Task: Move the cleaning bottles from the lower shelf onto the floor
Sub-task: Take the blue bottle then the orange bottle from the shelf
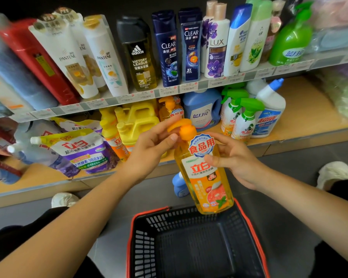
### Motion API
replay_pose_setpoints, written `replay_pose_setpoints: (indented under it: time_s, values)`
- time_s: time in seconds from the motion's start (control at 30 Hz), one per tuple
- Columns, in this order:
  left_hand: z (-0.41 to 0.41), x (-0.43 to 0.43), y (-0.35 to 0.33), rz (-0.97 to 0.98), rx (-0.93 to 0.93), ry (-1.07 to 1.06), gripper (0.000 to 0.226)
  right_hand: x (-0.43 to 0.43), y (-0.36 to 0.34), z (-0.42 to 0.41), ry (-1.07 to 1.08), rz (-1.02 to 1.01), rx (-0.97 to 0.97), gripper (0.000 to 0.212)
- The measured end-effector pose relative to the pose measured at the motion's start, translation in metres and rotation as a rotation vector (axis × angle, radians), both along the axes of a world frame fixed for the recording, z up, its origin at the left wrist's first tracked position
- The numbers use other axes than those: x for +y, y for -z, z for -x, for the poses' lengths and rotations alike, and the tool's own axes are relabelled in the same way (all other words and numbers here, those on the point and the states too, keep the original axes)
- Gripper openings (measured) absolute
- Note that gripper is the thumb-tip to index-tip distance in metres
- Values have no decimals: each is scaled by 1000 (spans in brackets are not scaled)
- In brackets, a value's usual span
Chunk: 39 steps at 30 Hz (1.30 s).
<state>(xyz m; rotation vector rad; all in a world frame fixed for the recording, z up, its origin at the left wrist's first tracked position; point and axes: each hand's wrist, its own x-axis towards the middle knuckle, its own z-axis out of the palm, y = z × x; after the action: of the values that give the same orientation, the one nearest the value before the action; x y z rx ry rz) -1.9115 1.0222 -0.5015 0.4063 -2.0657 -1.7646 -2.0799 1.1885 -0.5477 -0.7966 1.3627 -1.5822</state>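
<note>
An orange dish-soap pump bottle (204,177) hangs in the air in front of the lower shelf (301,125), above the basket. My left hand (155,143) pinches its orange pump head. My right hand (235,157) grips the bottle's shoulder from the right side. On the lower shelf stand yellow jugs (137,119), another orange pump bottle (170,109), a blue detergent jug (202,111), green-trigger spray bottles (243,117) and a white toilet-cleaner bottle (269,115). A small blue bottle (178,185) stands on the floor behind the held one.
A black basket with a red rim (197,243) sits on the grey floor right below my hands. Refill pouches (78,151) lie on the lower shelf's left. Shampoo bottles (169,47) fill the upper shelf. My shoes (63,199) (333,173) flank the basket.
</note>
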Motion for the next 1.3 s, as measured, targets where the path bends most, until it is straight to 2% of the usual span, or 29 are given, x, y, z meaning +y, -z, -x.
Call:
replay_pose_setpoints:
  time_s: [0.2, 0.37, 0.47, 0.57, 0.67, 0.77, 0.87, 0.97, 1.07, 1.13, 1.2, 1.23, 1.3]
  values:
    - [-4, 1, 19, -40, -96, 24, 79, 2, 0, 1, 55, -23, 7, 69]
    - [-7, 10, 44, -72, -239, 124, 61, 2, -3, 5, 152, -14, -57, 69]
    - [-6, 24, 62, -9, -343, 225, 61, 3, -9, 8, 210, -3, -112, 67]
    - [-6, 37, 79, -13, -431, 187, 70, 4, -12, 10, 248, -1, -181, 61]
    - [-5, 48, 93, -181, -409, 121, 84, 6, -13, 12, 292, -30, -223, 63]
    - [-3, 56, 98, -334, -327, 75, 89, 10, -13, 15, 320, -50, -227, 64]
    - [-2, 59, 97, -375, -232, -66, 85, 15, -13, 22, 302, -60, -124, 54]
    - [0, 52, 90, -316, -159, -201, 77, 23, -11, 29, 308, -155, -2, 35]
    - [2, 39, 78, -201, -154, -322, 78, 28, -7, 37, 482, -304, 187, 19]
    - [4, 34, 69, -90, -185, -363, 76, 30, -4, 40, 672, -364, 276, 28]
    - [4, 32, 60, 25, -227, -375, 71, 30, -3, 40, 799, -360, 546, 43]
    - [5, 33, 57, 77, -250, -374, 70, 29, -4, 39, 769, -303, 711, 47]
    - [5, 36, 49, 182, -273, -350, 71, 26, -7, 31, 452, -192, 869, 61]
